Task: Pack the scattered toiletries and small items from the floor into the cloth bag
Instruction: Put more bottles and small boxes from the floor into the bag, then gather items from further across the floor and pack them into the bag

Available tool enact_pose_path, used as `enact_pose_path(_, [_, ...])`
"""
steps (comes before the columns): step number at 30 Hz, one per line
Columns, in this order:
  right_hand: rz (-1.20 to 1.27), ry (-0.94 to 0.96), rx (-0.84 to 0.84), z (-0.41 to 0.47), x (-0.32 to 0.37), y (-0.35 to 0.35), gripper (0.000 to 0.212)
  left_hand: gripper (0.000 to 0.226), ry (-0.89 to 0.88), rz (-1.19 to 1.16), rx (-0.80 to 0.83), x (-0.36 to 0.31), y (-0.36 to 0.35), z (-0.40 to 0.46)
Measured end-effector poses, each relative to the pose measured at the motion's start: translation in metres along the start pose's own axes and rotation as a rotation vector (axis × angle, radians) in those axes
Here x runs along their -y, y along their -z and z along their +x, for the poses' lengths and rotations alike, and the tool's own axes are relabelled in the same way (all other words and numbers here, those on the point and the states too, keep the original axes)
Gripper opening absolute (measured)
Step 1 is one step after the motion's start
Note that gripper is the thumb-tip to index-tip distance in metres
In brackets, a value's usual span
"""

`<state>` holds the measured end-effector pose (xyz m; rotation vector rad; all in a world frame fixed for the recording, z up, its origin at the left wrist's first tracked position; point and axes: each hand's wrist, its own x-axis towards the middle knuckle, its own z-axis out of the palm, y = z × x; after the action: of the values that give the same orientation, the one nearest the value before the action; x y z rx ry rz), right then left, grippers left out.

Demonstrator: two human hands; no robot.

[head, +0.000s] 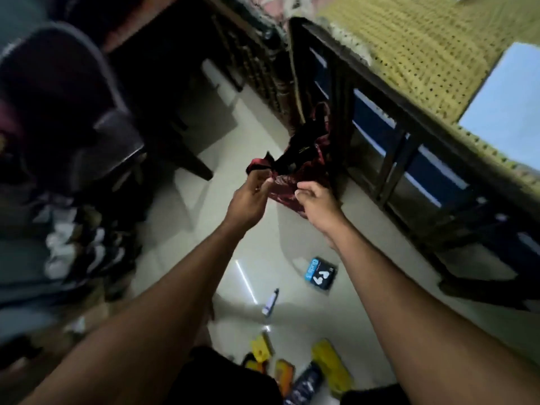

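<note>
Now both hands, left point(253, 190) and right point(317, 202), have a pinching grip on one cloth bag point(295, 159).

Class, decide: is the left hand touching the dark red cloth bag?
Touching. The head view shows the left hand pinching the cloth bag at its edge.
</note>
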<state>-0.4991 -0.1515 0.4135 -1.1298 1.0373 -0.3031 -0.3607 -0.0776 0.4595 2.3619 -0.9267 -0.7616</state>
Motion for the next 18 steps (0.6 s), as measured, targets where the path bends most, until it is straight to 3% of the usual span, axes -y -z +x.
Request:
enact_pose_path(7, [-0.273, 0.026, 0.241, -0.063, -0.006, 0.062, 0.031, 0.037, 0.256, -0.267, -0.187, -0.018, -0.043, -0.116])
enact_pose_path(18, [-0.609, -0.024, 0.568, -0.172, -0.118, 0.069, 0.022, 0.037, 0.550, -0.445, -0.356, 0.065, -0.159, -0.310])
